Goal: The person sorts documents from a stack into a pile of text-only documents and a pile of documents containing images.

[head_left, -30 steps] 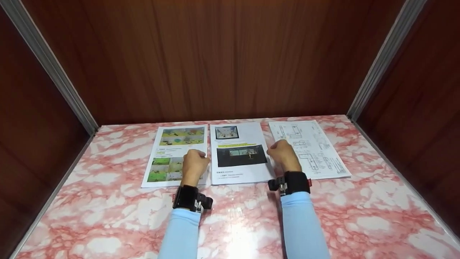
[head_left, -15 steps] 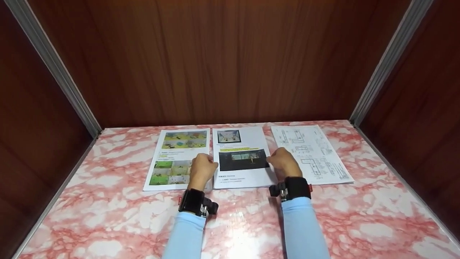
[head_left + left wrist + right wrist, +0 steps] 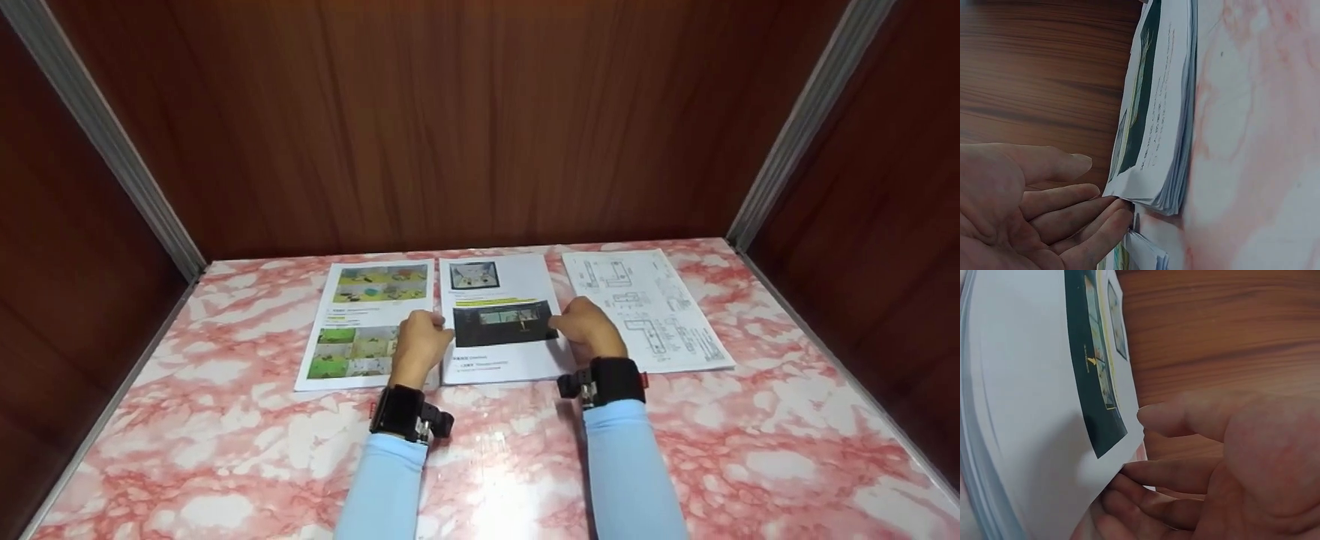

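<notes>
At the middle paper stack on the desk, laid lengthwise near to far, page top farthest. Touches its side edges with left hand and right hand, fingers loosely bent, thumbs apart.

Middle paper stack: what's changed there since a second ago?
The left hand moved right and now touches the left edge of the middle stack; the right hand shifted slightly left at the opposite edge. That stack, the left stack and right stack look unmoved.

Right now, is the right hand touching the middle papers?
Touching. The right wrist view shows the right hand with its fingers against the edge of the middle papers, some fingertips tucked beneath.
</notes>
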A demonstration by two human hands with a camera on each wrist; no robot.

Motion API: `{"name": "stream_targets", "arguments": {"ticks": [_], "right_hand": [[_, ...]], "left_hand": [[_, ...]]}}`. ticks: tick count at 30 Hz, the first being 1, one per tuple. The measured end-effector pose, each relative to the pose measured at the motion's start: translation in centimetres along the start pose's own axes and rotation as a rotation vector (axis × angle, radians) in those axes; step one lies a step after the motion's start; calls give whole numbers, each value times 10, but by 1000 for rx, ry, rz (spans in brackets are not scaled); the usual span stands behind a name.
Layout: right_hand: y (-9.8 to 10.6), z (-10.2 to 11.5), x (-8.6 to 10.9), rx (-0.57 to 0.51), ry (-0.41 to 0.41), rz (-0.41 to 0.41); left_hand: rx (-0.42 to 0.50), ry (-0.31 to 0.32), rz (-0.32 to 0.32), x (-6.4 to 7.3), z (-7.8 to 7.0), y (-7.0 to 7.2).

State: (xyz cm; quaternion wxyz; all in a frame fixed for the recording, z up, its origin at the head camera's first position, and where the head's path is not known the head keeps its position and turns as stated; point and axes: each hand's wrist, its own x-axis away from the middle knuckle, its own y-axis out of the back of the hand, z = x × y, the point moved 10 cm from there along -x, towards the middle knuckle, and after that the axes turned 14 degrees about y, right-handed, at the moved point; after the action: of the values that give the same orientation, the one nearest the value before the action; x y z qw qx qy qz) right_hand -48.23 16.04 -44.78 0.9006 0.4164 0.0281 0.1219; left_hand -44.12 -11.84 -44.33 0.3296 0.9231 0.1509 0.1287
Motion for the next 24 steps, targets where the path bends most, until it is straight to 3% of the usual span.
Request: {"name": "stream_targets", "arguments": {"ticks": [13,24], "right_hand": [[-1,7,0,-37,1,-17],[9,6,0,28,4,-75]], "left_hand": [[-25,17,6,2,-2,1],[43,-70,1,5,-13,-3]]}}
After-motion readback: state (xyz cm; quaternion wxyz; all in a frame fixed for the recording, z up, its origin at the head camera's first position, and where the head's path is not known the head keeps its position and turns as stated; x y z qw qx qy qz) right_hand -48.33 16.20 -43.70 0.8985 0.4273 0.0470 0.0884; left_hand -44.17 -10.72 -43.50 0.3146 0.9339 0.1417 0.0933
